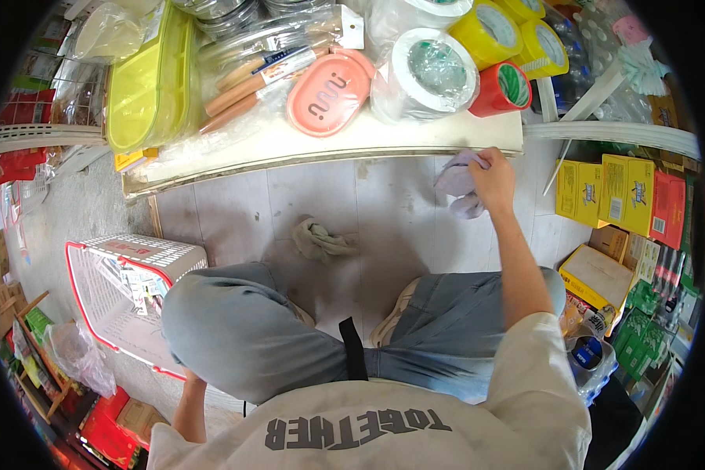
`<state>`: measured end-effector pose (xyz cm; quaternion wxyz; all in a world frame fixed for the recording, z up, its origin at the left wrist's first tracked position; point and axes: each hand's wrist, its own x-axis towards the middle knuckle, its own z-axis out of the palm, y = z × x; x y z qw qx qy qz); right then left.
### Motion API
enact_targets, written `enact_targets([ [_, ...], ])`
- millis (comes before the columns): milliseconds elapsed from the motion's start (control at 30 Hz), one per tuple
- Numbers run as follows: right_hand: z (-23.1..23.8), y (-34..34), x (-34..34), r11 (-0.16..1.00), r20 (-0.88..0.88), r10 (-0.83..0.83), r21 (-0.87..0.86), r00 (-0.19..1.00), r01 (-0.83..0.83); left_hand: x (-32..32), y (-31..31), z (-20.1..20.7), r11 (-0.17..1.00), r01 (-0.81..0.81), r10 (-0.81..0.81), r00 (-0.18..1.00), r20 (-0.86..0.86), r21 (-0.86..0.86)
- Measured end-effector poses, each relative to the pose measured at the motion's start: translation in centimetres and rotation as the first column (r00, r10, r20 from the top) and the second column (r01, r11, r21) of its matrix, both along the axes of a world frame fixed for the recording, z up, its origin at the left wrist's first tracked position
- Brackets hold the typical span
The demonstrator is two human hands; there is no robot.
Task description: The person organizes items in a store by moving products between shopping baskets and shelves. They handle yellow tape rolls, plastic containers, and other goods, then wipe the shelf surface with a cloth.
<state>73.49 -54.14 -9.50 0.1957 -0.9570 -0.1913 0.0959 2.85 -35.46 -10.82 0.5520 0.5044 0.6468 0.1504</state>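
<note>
My right hand point(493, 180) is closed on a light purple cloth point(459, 185), bunched and hanging just under the front edge of a white shelf board point(321, 159). On the floor between my feet lies a crumpled grey-green cloth point(321, 240). Low at the left, my left hand point(194, 377) is beside my knee, next to the red rim of a white plastic basket point(145, 254). Its fingers are mostly hidden, so I cannot see whether they grip the rim. Some printed packets point(142, 288) sit inside the basket, which leans on its side.
The shelf carries a yellow-green tray point(145, 94), wooden-handled tools point(247, 90), a pink oval box point(330, 94), clear tape rolls point(427, 74), yellow tape rolls point(489, 31) and a red tape roll point(500, 88). Yellow boxes point(627, 192) are stacked at right. A clear plastic bag point(82, 352) lies at left.
</note>
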Motion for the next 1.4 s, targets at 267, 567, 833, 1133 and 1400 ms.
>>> enact_targets([
  [267,-6.1,3.2,-5.7,0.877,0.052,-0.394,0.319,0.917,0.359,1.6,0.7,0.4,0.902,0.391,-0.321,0.891,-0.321,0.181],
  [567,-9.4,6.8,-10.1,0.879,0.18,-0.408,0.341,0.895,0.333,4.0,0.8,2.2,0.906,0.39,-0.305,0.872,-0.382,0.167],
  [833,-7.5,6.3,-8.0,0.394,-0.391,-0.547,0.66,0.74,0.64,4.7,1.1,2.9,0.851,0.497,-0.393,0.816,-0.424,0.167],
  [1133,-9.2,7.0,-10.3,0.957,0.231,-0.231,0.227,0.945,0.179,5.2,1.0,3.4,0.83,0.525,-0.4,0.796,-0.455,0.188],
  [1400,-7.3,10.3,-14.0,0.975,0.191,-0.099,0.214,0.977,0.057,6.4,1.0,3.8,0.828,0.517,-0.377,0.799,-0.469,0.216],
])
